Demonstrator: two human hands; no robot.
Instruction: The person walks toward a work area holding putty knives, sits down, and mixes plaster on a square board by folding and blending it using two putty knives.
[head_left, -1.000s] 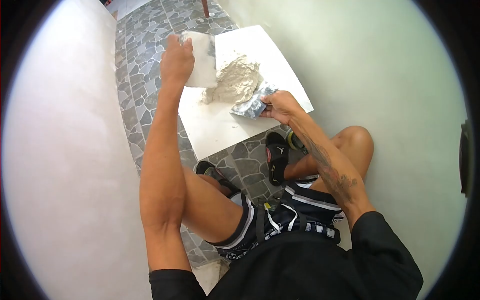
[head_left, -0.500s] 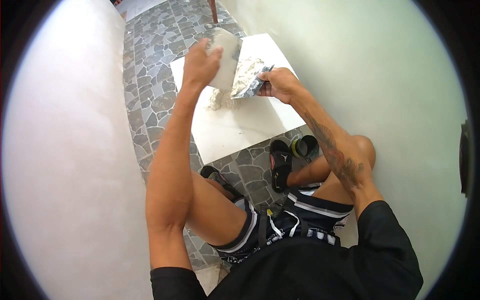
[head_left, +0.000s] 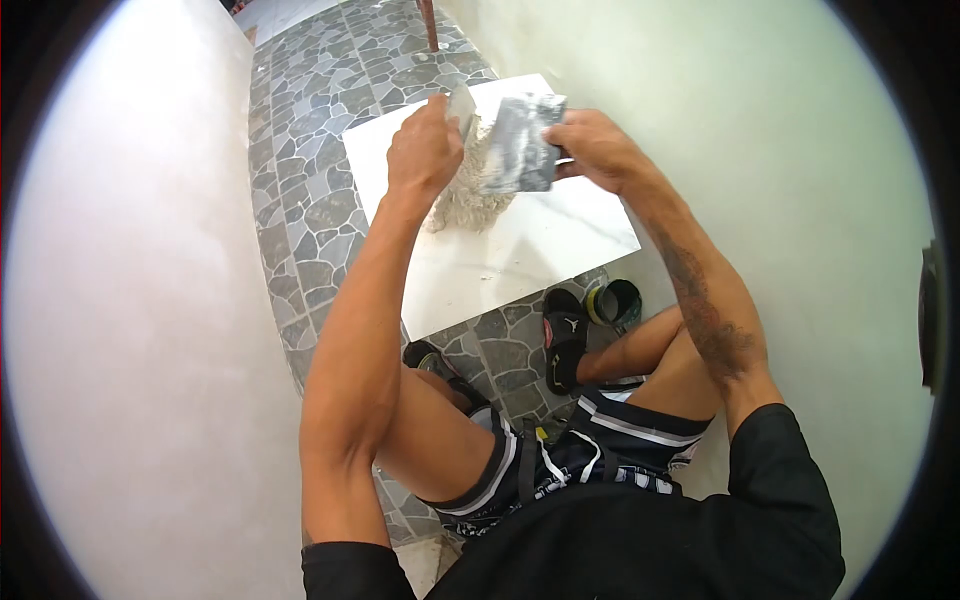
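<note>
My left hand [head_left: 424, 148] is closed around a pale flat scraper [head_left: 461, 104], turned nearly edge-on above the board. In my right hand [head_left: 594, 148], thumb and fingers pinch a dark grey scraper blade [head_left: 524, 145] smeared with white paste; its face is turned toward me and slightly blurred. Beneath both tools, a lumpy heap of off-white putty-like paste [head_left: 470, 203] sits on a white marbled board [head_left: 470, 285]. The scrapers are close together, and the grey one hides part of the heap.
The board lies over a stone-patterned floor [head_left: 300, 190] between a left wall [head_left: 140, 280] and a right wall [head_left: 800, 200]. By my sandalled foot [head_left: 566, 340] stands a dark open can [head_left: 613, 303]. A brown post [head_left: 428, 25] stands beyond the board.
The left scraper has turned from flat-facing to nearly edge-on. My right hand has lifted up and right, and its blade has lost its load of paste. The heap on the board looks larger.
</note>
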